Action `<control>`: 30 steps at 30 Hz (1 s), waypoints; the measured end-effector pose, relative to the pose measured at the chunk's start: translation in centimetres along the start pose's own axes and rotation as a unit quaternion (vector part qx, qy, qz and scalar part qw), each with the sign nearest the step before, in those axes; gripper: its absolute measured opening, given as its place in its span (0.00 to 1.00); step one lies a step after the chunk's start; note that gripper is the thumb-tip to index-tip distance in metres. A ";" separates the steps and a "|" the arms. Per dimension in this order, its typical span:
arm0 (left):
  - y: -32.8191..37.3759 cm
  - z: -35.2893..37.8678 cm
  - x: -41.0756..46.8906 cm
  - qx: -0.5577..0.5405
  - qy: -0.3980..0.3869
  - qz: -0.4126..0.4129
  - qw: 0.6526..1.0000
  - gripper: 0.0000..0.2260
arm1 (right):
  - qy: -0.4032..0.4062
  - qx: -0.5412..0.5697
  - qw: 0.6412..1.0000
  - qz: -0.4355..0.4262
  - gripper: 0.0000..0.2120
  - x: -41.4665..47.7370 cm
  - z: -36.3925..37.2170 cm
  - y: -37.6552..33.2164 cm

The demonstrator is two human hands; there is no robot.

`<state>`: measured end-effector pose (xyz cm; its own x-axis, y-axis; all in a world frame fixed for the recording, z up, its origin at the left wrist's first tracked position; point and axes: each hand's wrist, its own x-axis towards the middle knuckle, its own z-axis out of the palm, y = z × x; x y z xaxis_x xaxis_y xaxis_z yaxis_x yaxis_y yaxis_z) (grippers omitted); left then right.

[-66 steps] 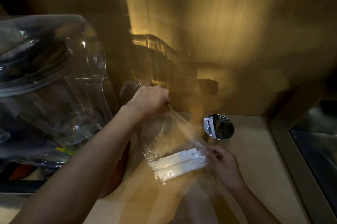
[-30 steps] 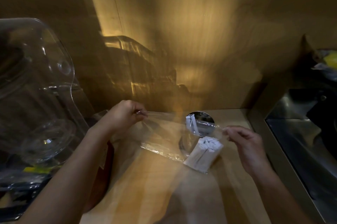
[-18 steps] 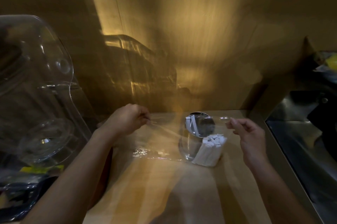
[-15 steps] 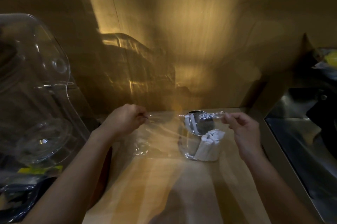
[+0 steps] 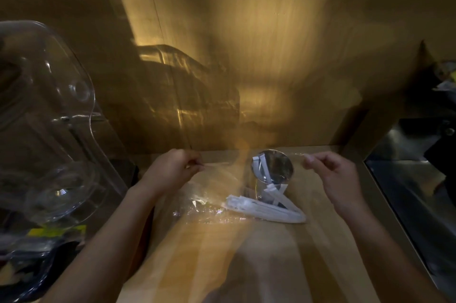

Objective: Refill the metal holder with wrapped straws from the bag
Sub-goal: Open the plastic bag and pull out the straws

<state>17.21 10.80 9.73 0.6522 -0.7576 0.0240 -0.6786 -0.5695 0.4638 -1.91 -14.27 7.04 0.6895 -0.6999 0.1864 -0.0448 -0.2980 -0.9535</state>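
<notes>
A shiny metal holder (image 5: 272,172) stands near the back of the wooden counter with a few white wrapped straws (image 5: 261,167) leaning inside it. A clear plastic bag (image 5: 209,206) is stretched in front of the holder. My left hand (image 5: 172,169) pinches the bag's left top corner; my right hand (image 5: 330,174) pinches its right top corner. A bundle of white wrapped straws (image 5: 266,209) lies on its side in the bottom of the bag, against the holder's base.
A clear plastic dome cover (image 5: 44,117) stands at the left over dark items. A wooden wall (image 5: 246,56) backs the wooden counter (image 5: 222,265). A raised wooden edge and a dark metal surface (image 5: 414,179) border the right side.
Both hands have spread the bag's top wider and lowered it. The straw bundle, which stood tilted upright beside the holder, has tipped over and now lies flat.
</notes>
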 end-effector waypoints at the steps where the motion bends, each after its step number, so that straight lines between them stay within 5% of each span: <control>1: 0.1 0.1 0.0 0.011 -0.002 -0.001 1.000 0.03 | -0.024 -0.020 1.000 -0.002 0.05 -0.1 0.0 0.0; 16: 0.1 2.1 -0.4 0.044 0.029 -0.035 0.998 0.01 | -0.023 -0.024 0.999 -0.019 0.07 0.6 0.3 0.1; 22: 1.2 3.1 0.0 -0.002 -0.057 -0.060 0.997 0.24 | -0.059 0.003 0.998 -0.012 0.06 0.0 0.7 0.2; 26: 2.6 3.8 0.6 -0.005 -0.037 -0.008 0.999 0.08 | 0.009 0.047 0.999 -0.004 0.07 0.1 0.2 0.6; 30: 3.9 3.6 1.1 0.011 0.065 0.023 0.998 0.06 | 0.027 0.037 0.998 0.045 0.02 -0.2 -0.6 1.7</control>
<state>14.05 6.65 8.34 0.6579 -0.7359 0.1603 -0.7147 -0.5430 0.4408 -2.54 -15.01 5.50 0.6454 -0.7559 0.1100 -0.0499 -0.1854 -0.9814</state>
